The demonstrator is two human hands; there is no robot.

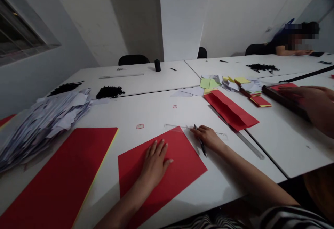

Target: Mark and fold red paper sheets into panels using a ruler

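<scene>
My left hand lies flat on a red sheet of paper, its fingers spread. Just past the sheet's right edge, my right hand is closed around a dark pen, which slants down toward the table. A clear plastic ruler runs beneath my right hand and reaches to the far corner of the sheet. Farther right, a folded red paper rests partly on a metal ruler. Left of my sheet is a red paper stack with a yellow edge.
A tall heap of white papers stands at the left, near black cord bundles. A black spool and scissors lie farther back. Another person's hand presses red paper at the right; a person sits across.
</scene>
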